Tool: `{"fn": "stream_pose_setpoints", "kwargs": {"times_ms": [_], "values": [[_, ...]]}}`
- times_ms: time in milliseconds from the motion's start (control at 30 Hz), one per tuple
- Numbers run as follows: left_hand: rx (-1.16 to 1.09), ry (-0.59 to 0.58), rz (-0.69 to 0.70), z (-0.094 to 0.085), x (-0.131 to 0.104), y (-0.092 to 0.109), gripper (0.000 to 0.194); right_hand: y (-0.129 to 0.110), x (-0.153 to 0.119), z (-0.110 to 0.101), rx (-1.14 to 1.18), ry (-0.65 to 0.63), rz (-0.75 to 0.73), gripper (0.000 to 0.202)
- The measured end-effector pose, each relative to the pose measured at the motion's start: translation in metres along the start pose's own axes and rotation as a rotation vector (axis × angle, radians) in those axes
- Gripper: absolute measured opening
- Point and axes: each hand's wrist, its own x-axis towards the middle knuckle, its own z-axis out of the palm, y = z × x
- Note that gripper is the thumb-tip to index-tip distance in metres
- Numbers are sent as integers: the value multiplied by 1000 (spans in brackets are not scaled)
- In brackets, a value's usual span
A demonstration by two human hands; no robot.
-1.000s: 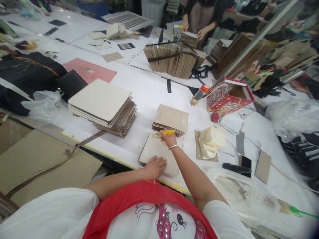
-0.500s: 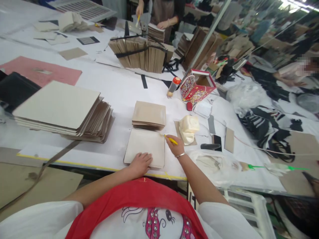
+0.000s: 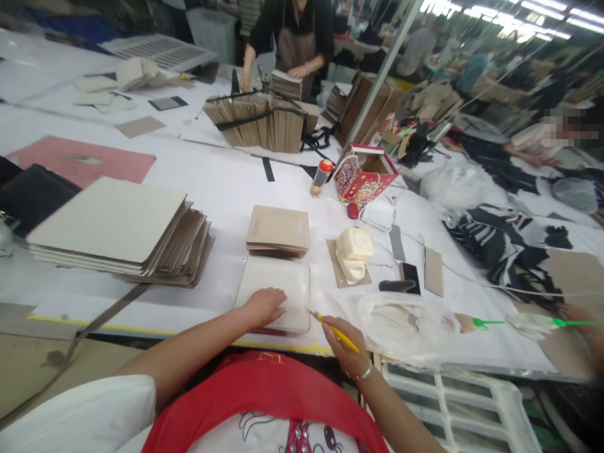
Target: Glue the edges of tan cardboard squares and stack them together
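Note:
My left hand [image 3: 265, 307] lies on the pale cardboard sheet [image 3: 290, 277] at the table's front edge, fingers stretched out. In my right hand [image 3: 346, 343] is a yellow-handled brush [image 3: 340, 333], its tip at the sheet's right edge. The fingers are wrapped around the handle. Just beyond the sheet sits a small stack of brown cardboard pieces [image 3: 277, 228]. To the right, a cream-coloured block [image 3: 353, 248] with soft, smeared-looking material at its front stands on a piece of card.
A tall stack of larger boards [image 3: 113, 220] stands at left. Farther right are a plastic bag [image 3: 406, 321], a phone [image 3: 410, 277] and a red patterned paper bag [image 3: 365, 173]. Across the table, a co-worker stands behind bundled cardboard [image 3: 259, 123]. Another person's hand [image 3: 582, 321] is at far right.
My right hand has moved the brush toward me along the sheet's right edge. My left hand stays on the sheet. The view has tilted up slightly, and a hand has appeared at far right.

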Motion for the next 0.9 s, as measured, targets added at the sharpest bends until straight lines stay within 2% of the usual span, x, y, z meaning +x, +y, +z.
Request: {"fn": "stream_pose_setpoints", "kwargs": {"times_ms": [67,133,200,300,367,467,533,600,633,700,767,800,833,900], "values": [[57,163,-54,-22,34,-22,33,0,16,-4,124,203,111,28],[137,293,-159,-43,69,-44,42,-1,31,-5,209,302,166,32],[191,281,-264,-59,96,-62,55,-2,42,-4,250,323,166,35],[233,127,-313,-65,116,-79,60,-3,46,-1,284,290,141,35],[246,69,-292,-63,116,-83,58,-4,46,-1,288,283,142,32],[227,45,-255,-62,109,-83,52,-4,45,-1,256,293,178,25],[217,22,-241,-67,102,-80,34,-4,48,-1,239,281,191,21],[212,60,-249,-75,94,-75,19,-4,54,1,244,272,201,19],[186,130,-263,-80,89,-71,17,-4,58,3,256,269,207,20],[38,369,-329,-89,76,-60,16,-5,69,11,287,263,218,23],[-268,629,-442,-95,63,-43,11,-6,81,22,316,251,225,26],[-468,716,-493,-96,56,-34,13,-7,87,28,328,246,230,26],[-688,770,-528,-96,50,-23,18,-8,92,35,338,243,238,26],[-1121,795,-534,-89,40,-2,31,-11,100,46,357,249,249,26]]}}
